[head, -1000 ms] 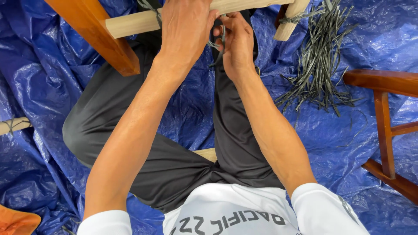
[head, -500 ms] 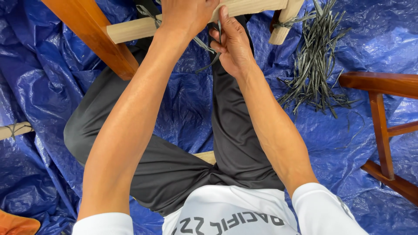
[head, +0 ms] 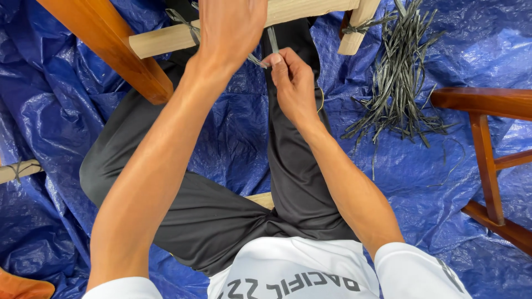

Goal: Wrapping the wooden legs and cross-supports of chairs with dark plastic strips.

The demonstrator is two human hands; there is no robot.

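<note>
The left hand lies on top of the pale wooden bar at the upper edge of the view. Its fingers curl over the far side of the bar, so I cannot tell if they grip it or only rest there. The right hand is just below the bar, and its thumb and first fingers are pressed together, pinching a thin dark strip. This strip goes up from the fingers to the bar, beside the left hand. Another dark strip is tied around the bar to the left of the left hand. A bundle of dark strips lies on the blue plastic sheet, to the right of the hands. A reddish wooden frame stands at the right edge.
</note>
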